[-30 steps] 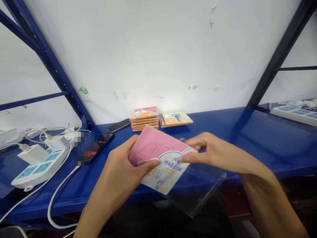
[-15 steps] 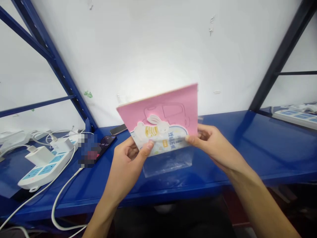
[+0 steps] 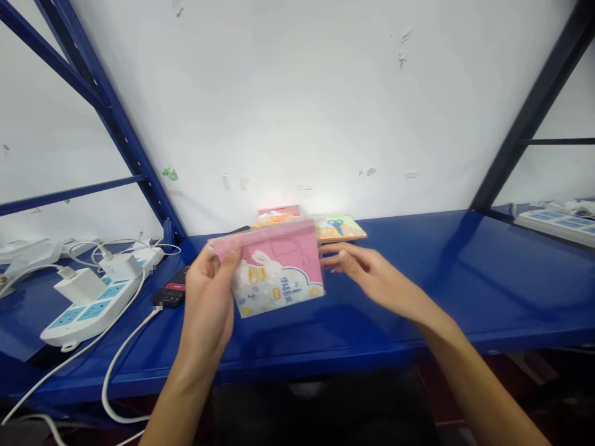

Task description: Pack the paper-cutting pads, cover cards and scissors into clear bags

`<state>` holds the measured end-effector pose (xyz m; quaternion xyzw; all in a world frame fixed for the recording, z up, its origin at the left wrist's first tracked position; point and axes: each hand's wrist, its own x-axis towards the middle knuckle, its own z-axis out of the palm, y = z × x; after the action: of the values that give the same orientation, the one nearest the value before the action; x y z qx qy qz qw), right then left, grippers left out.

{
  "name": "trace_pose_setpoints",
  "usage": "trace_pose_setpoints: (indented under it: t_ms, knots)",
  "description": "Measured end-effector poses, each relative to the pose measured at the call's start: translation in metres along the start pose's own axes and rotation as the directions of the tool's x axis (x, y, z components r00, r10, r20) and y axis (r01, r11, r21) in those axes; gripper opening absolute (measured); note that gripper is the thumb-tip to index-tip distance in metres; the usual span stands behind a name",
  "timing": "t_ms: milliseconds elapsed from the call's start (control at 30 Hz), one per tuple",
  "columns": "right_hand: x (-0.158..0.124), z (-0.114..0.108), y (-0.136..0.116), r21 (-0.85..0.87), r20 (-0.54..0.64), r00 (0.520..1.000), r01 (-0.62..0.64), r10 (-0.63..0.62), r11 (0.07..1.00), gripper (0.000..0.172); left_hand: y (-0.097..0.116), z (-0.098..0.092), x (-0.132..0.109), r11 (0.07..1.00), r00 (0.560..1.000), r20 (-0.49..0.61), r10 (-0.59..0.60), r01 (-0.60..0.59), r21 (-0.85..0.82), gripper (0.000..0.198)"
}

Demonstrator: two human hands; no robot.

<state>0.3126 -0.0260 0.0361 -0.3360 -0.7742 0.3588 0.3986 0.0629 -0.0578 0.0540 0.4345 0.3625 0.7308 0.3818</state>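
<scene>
My left hand (image 3: 211, 288) pinches the upper left corner of a pink booklet (image 3: 300, 248), thumb in front and fingers behind. The booklet is held tilted above the blue table and has a white rabbit, a car outline and blue lettering on its cover. A clear plastic sleeve seems to be around it, its edge showing along the top. At the booklet's right edge is my right hand (image 3: 365, 266), its fingers loosely bent and apart from the thumb. Its fingertips are beside that edge; whether they touch it I cannot tell.
Behind the booklet, a pink-and-orange packet (image 3: 279, 214) and a packet with blue scissors printed on it (image 3: 341, 228) lie by the wall. To the left are a power strip (image 3: 93, 310) with chargers and cables, and a black phone (image 3: 174, 291). Blue shelf posts (image 3: 121, 136) flank the table (image 3: 441, 279).
The booklet has come lower and left, and the plastic that hung below it now covers it. My left hand has moved to its upper corner; my right hand has released its grip.
</scene>
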Motion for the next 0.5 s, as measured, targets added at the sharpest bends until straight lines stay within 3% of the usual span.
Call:
trace_pose_setpoints:
  t_ms: [67, 167, 233, 333, 400, 500]
  knots:
    - [0.008, 0.003, 0.01, -0.252, 0.009, 1.0, 0.022, -0.02, 0.968, 0.049, 0.009, -0.006, 0.005, 1.0, 0.997, -0.079, 0.003, -0.005, -0.024, 0.03]
    - [0.031, 0.009, 0.029, -0.506, 0.146, 0.989, 0.105, -0.034, 0.856, 0.052, 0.017, -0.01, 0.009, 1.0, 0.991, -0.131, 0.004, -0.006, -0.011, 0.028]
    - [0.047, 0.012, 0.042, -0.538, 0.28, 0.958, 0.207, -0.058, 0.817, 0.055, 0.016, -0.008, 0.009, 1.0, 0.991, -0.132, -0.013, 0.011, -0.017, 0.027]
    - [0.061, 0.018, 0.055, -0.522, 0.436, 0.894, 0.349, -0.108, 0.779, 0.046, 0.008, -0.001, 0.005, 0.996, 0.993, -0.098, -0.061, 0.054, -0.067, 0.028]
    - [0.059, 0.019, 0.057, -0.526, 0.459, 0.882, 0.368, -0.109, 0.767, 0.042, 0.001, 0.002, 0.001, 0.994, 0.994, -0.074, -0.078, 0.072, -0.082, 0.028]
    - [0.04, 0.014, 0.053, -0.561, 0.411, 0.91, 0.291, -0.045, 0.775, 0.037, -0.011, 0.006, -0.006, 0.995, 0.997, -0.042, -0.068, 0.064, -0.076, 0.025]
